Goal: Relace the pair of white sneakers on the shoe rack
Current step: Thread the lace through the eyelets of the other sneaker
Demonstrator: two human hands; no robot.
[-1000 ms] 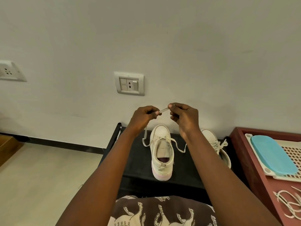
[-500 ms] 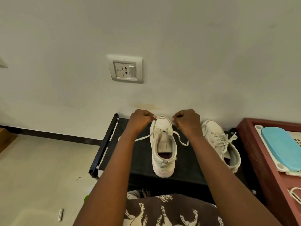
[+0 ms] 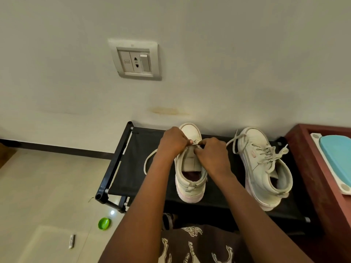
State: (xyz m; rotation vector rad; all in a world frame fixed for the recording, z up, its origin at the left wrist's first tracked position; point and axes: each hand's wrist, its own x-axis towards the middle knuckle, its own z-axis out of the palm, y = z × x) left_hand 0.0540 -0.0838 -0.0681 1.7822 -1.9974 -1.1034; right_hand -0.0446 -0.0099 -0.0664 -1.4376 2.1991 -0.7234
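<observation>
Unlaced white sneaker upright on the black shoe rack, toe to the wall, heel toward the person. Directly beneath both hands, at the eyelets just behind the toe cap. Left hand over the sneaker's left edge, fingers curled, pinching the lace; from under it, a loose loop of lace out over the rack fabric. Right hand over the tongue and right edge, fingers curled, pinched on the lace at the eyelets, nearly touching the left thumb. Just beside, to the right, a second sneaker, laced, leaning outward. Beyond it, a red-brown cabinet bearing a white tray and a blue lid. On the wall above, a switch socket. On the floor left of the rack, a green cap.
</observation>
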